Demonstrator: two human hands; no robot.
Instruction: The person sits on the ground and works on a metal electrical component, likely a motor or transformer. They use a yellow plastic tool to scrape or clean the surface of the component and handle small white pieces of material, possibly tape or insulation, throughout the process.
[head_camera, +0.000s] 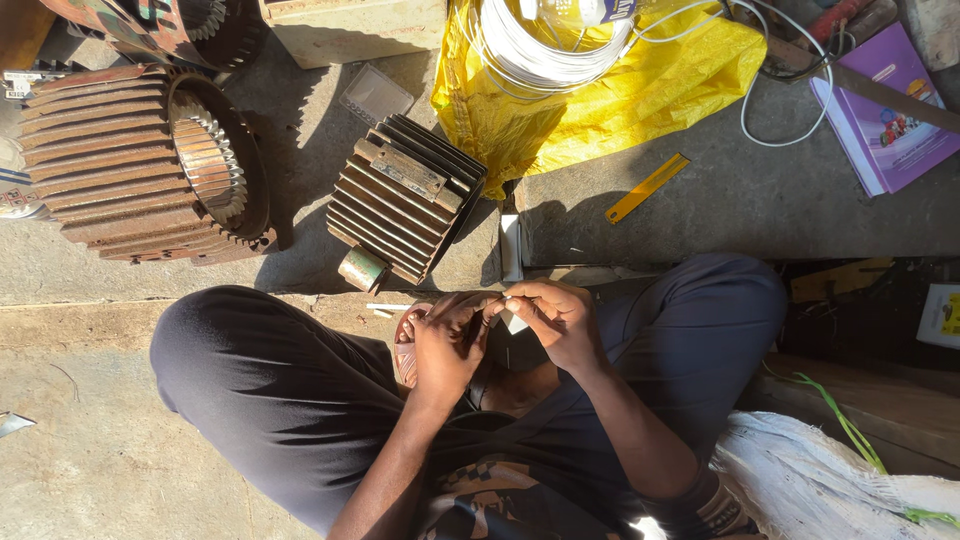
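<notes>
While the person sits cross-legged on the concrete floor (110, 450), both hands meet over the lap. Left hand (447, 345) and right hand (560, 322) each pinch one small pale piece (503, 305), held between thumb and fingertips; whether it is insulating sleeve, paper or wire end cannot be told at this size. Neither hand is released: both are closed in a fine pinch on that piece, which sits between the two hands, just above a sandal (405, 350).

Ahead on the slab: a small finned motor housing (400, 205), a large rusty finned stator (140, 165), a coil of white wire (545, 40) on a yellow bag (640, 95), a yellow ruler (648, 187), a purple booklet (885, 110).

Judgement on doing the step well: keep the pinches close together so the piece does not buckle; work over the lap so a dropped piece is easily found; keep hard shadow off the fingertips.
</notes>
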